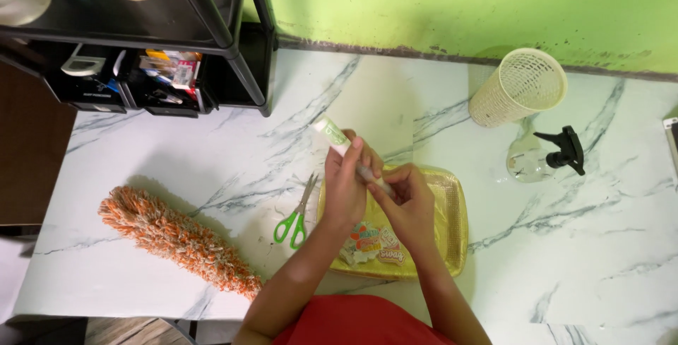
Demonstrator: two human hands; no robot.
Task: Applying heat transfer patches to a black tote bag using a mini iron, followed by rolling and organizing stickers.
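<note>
Both my hands meet over a yellow rectangular tray (455,211) on the marble table. My left hand (346,186) grips a white tube with a green label (330,133), its capped end pointing up and to the left. My right hand (409,200) pinches the tube's lower end, which is hidden between the fingers. In the tray under my wrists lies a colourful printed packet (371,242). Green-handled scissors (298,212) lie just left of the tray.
An orange fluffy duster (176,242) lies at the left front. A cream mesh basket (519,87) lies tipped at the back right beside a clear spray bottle with a black trigger (547,158). A black shelf unit (141,34) with tape rolls and small items stands back left.
</note>
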